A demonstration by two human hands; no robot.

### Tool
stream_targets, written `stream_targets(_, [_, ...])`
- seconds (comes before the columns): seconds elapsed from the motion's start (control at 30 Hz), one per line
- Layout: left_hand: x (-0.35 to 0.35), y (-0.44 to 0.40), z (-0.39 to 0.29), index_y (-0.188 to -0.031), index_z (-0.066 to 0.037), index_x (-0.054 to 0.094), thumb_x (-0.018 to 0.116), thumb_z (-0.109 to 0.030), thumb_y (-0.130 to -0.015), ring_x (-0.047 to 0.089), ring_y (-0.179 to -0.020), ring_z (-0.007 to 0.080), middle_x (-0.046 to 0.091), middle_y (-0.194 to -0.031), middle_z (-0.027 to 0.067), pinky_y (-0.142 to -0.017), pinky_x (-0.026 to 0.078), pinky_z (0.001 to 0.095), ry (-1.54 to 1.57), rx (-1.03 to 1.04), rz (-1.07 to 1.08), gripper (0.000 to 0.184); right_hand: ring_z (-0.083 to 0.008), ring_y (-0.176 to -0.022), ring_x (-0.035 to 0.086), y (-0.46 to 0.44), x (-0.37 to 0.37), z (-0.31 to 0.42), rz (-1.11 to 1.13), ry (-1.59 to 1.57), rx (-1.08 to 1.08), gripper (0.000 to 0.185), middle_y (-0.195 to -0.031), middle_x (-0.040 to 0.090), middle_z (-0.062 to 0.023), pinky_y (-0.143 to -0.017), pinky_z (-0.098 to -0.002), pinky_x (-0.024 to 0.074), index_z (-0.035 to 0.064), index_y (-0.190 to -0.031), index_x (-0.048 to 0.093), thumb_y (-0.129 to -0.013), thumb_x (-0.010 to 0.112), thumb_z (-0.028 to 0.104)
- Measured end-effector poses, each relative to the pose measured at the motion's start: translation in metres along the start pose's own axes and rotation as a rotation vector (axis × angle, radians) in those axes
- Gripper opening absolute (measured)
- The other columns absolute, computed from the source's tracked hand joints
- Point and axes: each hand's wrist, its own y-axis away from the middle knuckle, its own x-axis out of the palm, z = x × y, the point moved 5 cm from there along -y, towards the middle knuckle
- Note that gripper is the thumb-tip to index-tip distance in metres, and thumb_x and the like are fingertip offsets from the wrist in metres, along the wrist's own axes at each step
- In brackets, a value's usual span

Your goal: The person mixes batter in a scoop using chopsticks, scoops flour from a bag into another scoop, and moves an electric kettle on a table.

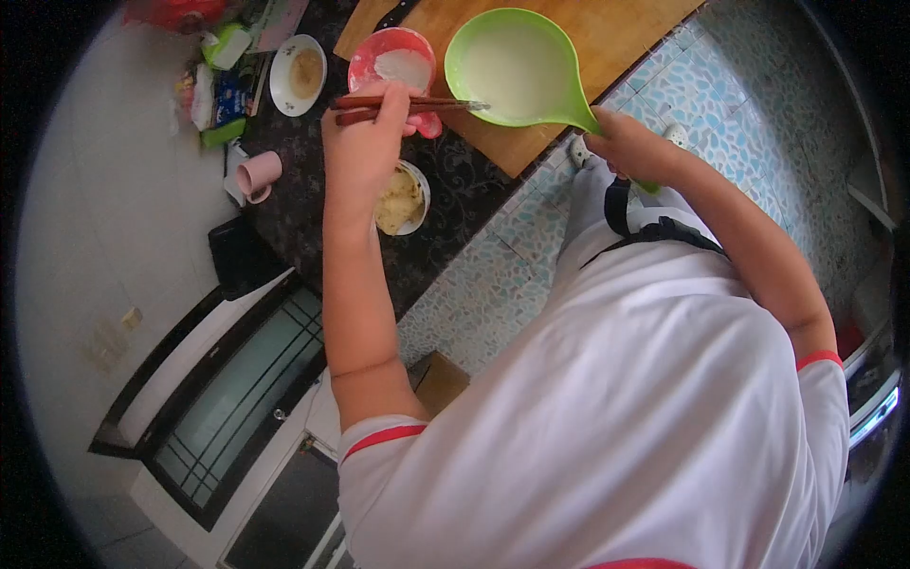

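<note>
My left hand [365, 142] is closed around a pair of dark red-brown chopsticks [441, 102], held nearly level, with their tips over the rim of a green scoop. My right hand [630, 144] grips the handle of this green scoop [586, 112], which holds a smooth, off-white liquid [517, 71]. A red-pink scoop [358, 68] with white powder in it stands just beyond my left hand, partly hidden by it. Beside my left wrist is a white bowl [424, 194] with pale yellow mash, partly covered by my forearm.
A wooden board [616, 38] lies under the green scoop, with a black knife handle [396, 13] at its far end. On the dark counter [303, 194] are a white bowl [277, 74] of brownish contents, a pink mug [261, 173] and several packages [227, 100] along the wall.
</note>
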Motion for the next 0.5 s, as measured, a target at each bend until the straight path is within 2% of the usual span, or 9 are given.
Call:
stream_targets(0.07, [-0.003, -0.009, -0.002, -0.086, 0.003, 0.062, 0.051, -0.017, -0.086, 0.057, -0.065, 0.0093, 0.063, -0.077, 0.0052, -0.059, 0.046, 0.0213, 0.087, 0.075, -0.038, 0.023, -0.0137, -0.048, 0.048, -0.003, 0.000, -0.004, 0.014, 0.039, 0.011, 0.031, -0.061, 0.049, -0.0066, -0.047, -0.0271, 0.0444, 0.0012, -0.112, 0.043, -0.085, 0.043, 0.016])
stream_targets(0.13, [-0.001, -0.017, -0.010, -0.086, 0.002, 0.062, 0.052, -0.017, -0.086, 0.057, -0.067, 0.0092, 0.062, -0.076, 0.0041, -0.061, 0.045, 0.0220, 0.183, 0.163, -0.054, 0.022, -0.0139, -0.047, 0.048, -0.002, -0.002, -0.002, -0.013, 0.048, -0.021, 0.030, -0.060, 0.049, -0.0067, -0.046, -0.0272, 0.0441, 0.0012, -0.111, 0.044, -0.085, 0.043, 0.016])
stream_targets(0.3, [-0.007, -0.025, 0.000, -0.085, 0.003, 0.062, 0.051, -0.019, -0.087, 0.056, -0.067, 0.0083, 0.062, -0.075, 0.0040, -0.061, 0.045, 0.0226, -0.064, 0.101, -0.048, 0.024, -0.0138, -0.049, 0.048, -0.005, -0.001, -0.002, 0.015, 0.050, 0.003, 0.028, -0.062, 0.049, -0.0067, -0.047, -0.0279, 0.0436, 0.0014, -0.109, 0.043, -0.086, 0.043, 0.017])
stream_targets(0.4, [-0.010, -0.013, -0.015, -0.085, 0.003, 0.062, 0.051, -0.019, -0.087, 0.057, -0.065, 0.0091, 0.063, -0.075, 0.0056, -0.061, 0.046, 0.0230, -0.002, 0.053, -0.089, 0.024, -0.0137, -0.051, 0.048, -0.001, 0.000, -0.001, 0.013, 0.007, 0.024, 0.028, -0.064, 0.049, -0.0068, -0.047, -0.0282, 0.0438, 0.0016, -0.109, 0.043, -0.086, 0.043, 0.018])
stream_targets(0.43, [-0.004, -0.013, -0.019, -0.085, 0.004, 0.062, 0.051, -0.019, -0.087, 0.058, -0.064, 0.0102, 0.063, -0.075, 0.0070, -0.060, 0.047, 0.0232, 0.074, 0.161, -0.085, 0.025, -0.0137, -0.052, 0.049, -0.001, -0.001, -0.001, 0.014, 0.013, 0.026, 0.028, -0.064, 0.049, -0.0067, -0.048, -0.0282, 0.0438, 0.0017, -0.109, 0.043, -0.086, 0.043, 0.018])
stream_targets(0.5, [0.012, -0.016, -0.027, -0.085, 0.004, 0.062, 0.052, -0.015, -0.085, 0.059, -0.062, 0.0110, 0.063, -0.072, 0.0073, -0.059, 0.047, 0.0223, 0.101, 0.184, -0.056, 0.022, -0.0137, -0.052, 0.049, 0.000, 0.000, 0.001, 0.021, 0.015, 0.024, 0.028, -0.064, 0.049, -0.0067, -0.048, -0.0283, 0.0438, 0.0020, -0.110, 0.042, -0.086, 0.043, 0.018])
